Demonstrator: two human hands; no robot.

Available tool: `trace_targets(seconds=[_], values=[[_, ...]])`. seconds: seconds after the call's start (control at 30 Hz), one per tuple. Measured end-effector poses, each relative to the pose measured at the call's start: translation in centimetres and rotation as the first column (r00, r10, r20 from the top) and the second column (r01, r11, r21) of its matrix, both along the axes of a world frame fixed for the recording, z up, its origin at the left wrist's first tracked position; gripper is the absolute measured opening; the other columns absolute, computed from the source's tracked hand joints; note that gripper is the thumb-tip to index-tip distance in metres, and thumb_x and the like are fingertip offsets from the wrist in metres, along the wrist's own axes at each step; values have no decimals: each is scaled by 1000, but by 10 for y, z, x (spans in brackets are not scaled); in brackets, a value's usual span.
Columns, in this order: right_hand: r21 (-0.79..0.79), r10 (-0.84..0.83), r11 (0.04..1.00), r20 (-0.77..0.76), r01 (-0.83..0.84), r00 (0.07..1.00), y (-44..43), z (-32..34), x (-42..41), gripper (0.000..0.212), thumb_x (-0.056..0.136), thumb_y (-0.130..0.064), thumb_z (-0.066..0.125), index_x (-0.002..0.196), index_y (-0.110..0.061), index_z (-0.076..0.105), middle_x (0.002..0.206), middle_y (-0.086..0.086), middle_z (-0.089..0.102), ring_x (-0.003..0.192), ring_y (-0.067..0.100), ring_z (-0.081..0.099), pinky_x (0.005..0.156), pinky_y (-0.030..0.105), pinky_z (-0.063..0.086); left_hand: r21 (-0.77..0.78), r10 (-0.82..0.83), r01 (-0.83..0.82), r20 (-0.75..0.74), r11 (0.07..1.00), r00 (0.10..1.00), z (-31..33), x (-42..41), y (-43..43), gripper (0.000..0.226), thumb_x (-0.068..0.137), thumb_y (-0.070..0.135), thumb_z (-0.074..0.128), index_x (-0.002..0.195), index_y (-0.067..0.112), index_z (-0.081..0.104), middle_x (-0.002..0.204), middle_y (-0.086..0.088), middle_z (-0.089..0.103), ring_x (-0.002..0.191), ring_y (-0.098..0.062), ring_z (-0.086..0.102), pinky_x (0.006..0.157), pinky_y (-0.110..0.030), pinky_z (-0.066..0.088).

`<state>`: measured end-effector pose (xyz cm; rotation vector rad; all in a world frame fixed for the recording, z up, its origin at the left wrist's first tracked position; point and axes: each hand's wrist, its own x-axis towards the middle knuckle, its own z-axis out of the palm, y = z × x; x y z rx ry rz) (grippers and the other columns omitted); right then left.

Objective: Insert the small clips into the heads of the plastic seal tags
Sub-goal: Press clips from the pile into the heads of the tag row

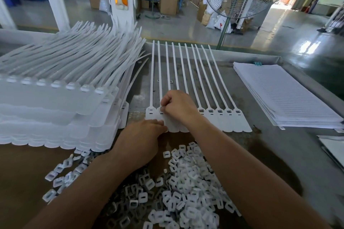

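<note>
Bench: worn metal table point(264, 147) before us.
Seal tags point(219, 117): flat white row, mid-bench.
Clips point(186, 188): square, loose, nearest us.
Right hand point(178, 105): pinched at a tag head; clip unseen.
Left hand point(139, 139): fingertips pressing tag flags.

A worn metal worktable point(260, 147) carries everything. At its centre lies a joined row of white seal tags point(214, 98), tails pointing to 12 o'clock. At 9 o'clock sit stacked tag sheets point(55, 109); at 6 o'clock a loose heap of small clips point(186, 191); at 3 o'clock stacked white sheets point(286, 96).
</note>
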<state>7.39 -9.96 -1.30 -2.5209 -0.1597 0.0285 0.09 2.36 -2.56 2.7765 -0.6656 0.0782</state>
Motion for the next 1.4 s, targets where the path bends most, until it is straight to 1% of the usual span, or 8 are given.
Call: trace_targets(seconds=[0.13, 0.3, 0.47, 0.73, 0.87, 0.97, 1.2, 1.4], values=[[-2, -37, 999, -47, 37, 998, 0, 0, 5, 27, 82, -12, 64, 64, -27, 51, 91, -2, 60, 87, 15, 54, 69, 28, 41, -6, 5, -5, -8, 1000, 1000, 0, -1, 0, 51, 88, 9, 39, 133, 33, 42, 144, 13, 35, 131, -5, 32, 107, -24, 25], [-5, -88, 996, -170, 89, 982, 4, 5, 15, 10, 82, -10, 57, 90, -7, 63, 99, 4, 62, 88, 19, 57, 79, 38, 52, -45, -7, 8, 17, 999, 1000, 1, -3, 1, 46, 87, 9, 41, 125, 31, 54, 132, 12, 51, 120, -9, 47, 97, -23, 38], [-21, -91, 996, -206, 89, 974, 4, 9, 20, 9, 81, -11, 62, 87, -6, 60, 100, 5, 62, 91, 22, 58, 83, 39, 51, -52, -15, 17, 25, 999, 1000, 1, -2, 0, 45, 88, 10, 42, 125, 33, 54, 133, 15, 49, 121, -6, 46, 99, -23, 35], [-19, 19, 1000, -146, -22, 989, -4, 11, 12, 12, 85, -9, 59, 93, -14, 67, 103, -2, 60, 86, 12, 49, 69, 24, 41, -4, 16, -16, -13, 1000, 1000, 2, -1, -2, 49, 90, 11, 40, 133, 35, 43, 144, 15, 34, 131, -3, 31, 106, -23, 25], [167, 119, 983, -260, -76, 958, -17, 23, 3, 11, 88, -8, 57, 87, -16, 64, 80, -4, 61, 75, 10, 56, 62, 19, 46, -8, 22, -22, -8, 1000, 1000, 3, -2, -1, 48, 89, 11, 41, 131, 35, 46, 143, 16, 37, 129, -3, 35, 104, -22, 28], [281, 127, 959, -311, -37, 942, -33, 33, -7, 6, 90, -13, 57, 90, -17, 61, 84, -5, 65, 69, 4, 60, 55, 14, 48, -16, 32, -32, -6, 999, 999, 3, -2, 0, 50, 88, 10, 40, 131, 35, 46, 143, 16, 37, 129, -3, 35, 104, -22, 27], [166, 232, 969, -363, -182, 903, -78, 46, -44, 8, 84, -19, 65, 85, -27, 64, 77, -12, 69, 64, -4, 61, 57, 11, 46, -29, 31, -32, -30, 999, 999, 1, 0, -1, 52, 88, 6, 40, 133, 31, 44, 144, 14, 35, 132, -2, 30, 107, -19, 20], [-142, 96, 979, -304, -144, 948, -86, 31, -58, 2, 82, -27, 68, 84, -25, 68, 77, -18, 61, 77, -2, 57, 66, 12, 41, -14, 59, -60, -74, 998, 996, 3, 1, -2, 54, 89, 5, 37, 136, 32, 39, 145, 16, 31, 134, -1, 25, 109, -22, 17]])
